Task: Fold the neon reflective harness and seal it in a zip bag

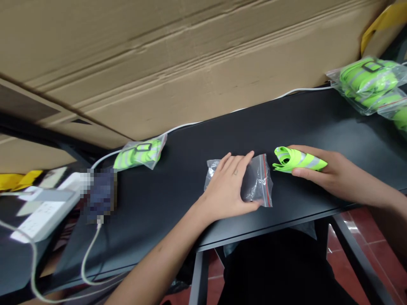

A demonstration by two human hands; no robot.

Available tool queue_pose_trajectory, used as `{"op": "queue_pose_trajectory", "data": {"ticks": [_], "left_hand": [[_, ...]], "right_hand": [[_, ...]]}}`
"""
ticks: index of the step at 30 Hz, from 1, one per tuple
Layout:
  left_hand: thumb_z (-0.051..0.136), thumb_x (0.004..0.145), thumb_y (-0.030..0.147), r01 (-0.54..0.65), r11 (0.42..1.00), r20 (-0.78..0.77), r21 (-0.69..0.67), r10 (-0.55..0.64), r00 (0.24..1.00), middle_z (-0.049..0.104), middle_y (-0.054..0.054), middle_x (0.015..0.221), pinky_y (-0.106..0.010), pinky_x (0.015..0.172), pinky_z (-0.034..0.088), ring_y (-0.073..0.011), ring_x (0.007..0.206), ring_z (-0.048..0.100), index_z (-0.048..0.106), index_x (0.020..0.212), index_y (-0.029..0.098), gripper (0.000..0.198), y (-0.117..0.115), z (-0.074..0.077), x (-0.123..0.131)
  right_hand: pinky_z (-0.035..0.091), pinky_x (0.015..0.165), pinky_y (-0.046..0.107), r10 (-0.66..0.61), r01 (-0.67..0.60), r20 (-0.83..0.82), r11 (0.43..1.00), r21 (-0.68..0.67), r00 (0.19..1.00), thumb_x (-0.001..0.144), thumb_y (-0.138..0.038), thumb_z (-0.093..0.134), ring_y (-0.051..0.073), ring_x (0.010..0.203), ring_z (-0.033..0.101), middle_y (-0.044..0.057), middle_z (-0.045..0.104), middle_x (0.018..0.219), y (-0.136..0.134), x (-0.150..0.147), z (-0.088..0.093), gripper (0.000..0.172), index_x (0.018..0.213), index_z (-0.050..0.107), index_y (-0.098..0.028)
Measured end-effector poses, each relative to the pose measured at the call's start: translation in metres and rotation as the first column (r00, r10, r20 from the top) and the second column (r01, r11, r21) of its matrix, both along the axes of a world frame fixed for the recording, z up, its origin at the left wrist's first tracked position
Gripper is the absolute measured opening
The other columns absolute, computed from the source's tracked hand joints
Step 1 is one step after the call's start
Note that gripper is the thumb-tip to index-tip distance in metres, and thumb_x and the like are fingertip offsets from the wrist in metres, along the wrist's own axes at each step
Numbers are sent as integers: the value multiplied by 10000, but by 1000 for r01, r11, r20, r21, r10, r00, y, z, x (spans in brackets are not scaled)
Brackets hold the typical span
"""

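My left hand lies over a clear zip bag with a red seal line, fingers spread across it on the black table. The bag looks flat, and its sealing edge faces right. Just right of that edge, my right hand grips a rolled neon-green reflective strap with silver stripes. One coiled end of the roll points toward the bag, without touching it. Part of the bag is hidden under my left hand.
A bagged green strap lies at the left by a white cable. Several more bagged straps are piled at the far right. A white power strip sits at the left; large cardboard stands behind the black table.
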State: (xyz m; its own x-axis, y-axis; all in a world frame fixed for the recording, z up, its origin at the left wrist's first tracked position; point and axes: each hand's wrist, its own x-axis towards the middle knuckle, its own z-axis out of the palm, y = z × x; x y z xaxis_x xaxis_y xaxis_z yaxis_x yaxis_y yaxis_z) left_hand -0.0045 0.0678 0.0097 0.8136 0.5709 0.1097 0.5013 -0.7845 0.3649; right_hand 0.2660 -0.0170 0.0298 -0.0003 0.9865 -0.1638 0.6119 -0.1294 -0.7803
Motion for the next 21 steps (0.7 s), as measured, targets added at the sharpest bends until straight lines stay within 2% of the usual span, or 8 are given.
{"op": "queue_pose_trajectory", "data": {"ticks": [2, 4, 7, 10, 16, 21], "left_hand": [[773, 674, 537, 6, 1000, 54, 25, -8, 998, 525, -169, 1418, -597, 1206, 256, -378, 1319, 501, 214, 1543, 183, 1092, 1, -3, -2], [774, 677, 542, 5, 999, 93, 51, -10, 996, 529, -165, 1419, -601, 1197, 267, -383, 1318, 498, 220, 1539, 192, 1083, 2, -5, -3], [768, 687, 521, 3, 995, 121, 96, -14, 992, 548, -164, 1394, -588, 1202, 262, -368, 1295, 519, 229, 1532, 179, 1059, 3, -6, -6], [754, 694, 505, 2, 991, 154, 133, -22, 988, 567, -158, 1361, -578, 1202, 264, -352, 1262, 544, 233, 1527, 178, 1035, 3, -5, -9], [729, 723, 510, 78, 977, 195, 196, -116, 974, 602, -154, 1305, -600, 1190, 255, -340, 1209, 581, 235, 1520, 196, 989, 2, -2, -15], [721, 751, 472, 132, 968, 281, 213, -190, 941, 629, -132, 1256, -587, 1177, 290, -311, 1188, 602, 368, 1420, 207, 802, 0, -1, -16]], "right_hand": [[571, 692, 339, -7, -22, -203, 990, -138, 979, 843, -601, 668, 233, 844, 705, 45, 757, 1027, 8, 3, 7, 555, 1290, 637, -274], [565, 637, 320, -38, -69, -380, 962, -265, 924, 813, -608, 694, 216, 747, 698, 59, 757, 894, 14, 4, 12, 505, 1132, 713, -217], [571, 616, 318, -97, -157, -527, 895, -418, 844, 805, -610, 702, 216, 695, 702, 78, 750, 792, 18, 3, 16, 461, 963, 751, -181], [584, 623, 322, -104, -233, -575, 845, -482, 812, 809, -592, 705, 221, 691, 713, 81, 757, 788, 16, -1, 18, 424, 932, 761, -190], [593, 642, 326, 37, -411, -615, 776, -479, 788, 839, -546, 691, 217, 699, 711, 70, 771, 842, 14, -15, 23, 358, 944, 775, -214], [553, 602, 288, 32, -411, -582, 740, -532, 812, 800, -589, 721, 192, 671, 686, 54, 762, 838, 21, -23, 25, 387, 910, 766, -220]]}}
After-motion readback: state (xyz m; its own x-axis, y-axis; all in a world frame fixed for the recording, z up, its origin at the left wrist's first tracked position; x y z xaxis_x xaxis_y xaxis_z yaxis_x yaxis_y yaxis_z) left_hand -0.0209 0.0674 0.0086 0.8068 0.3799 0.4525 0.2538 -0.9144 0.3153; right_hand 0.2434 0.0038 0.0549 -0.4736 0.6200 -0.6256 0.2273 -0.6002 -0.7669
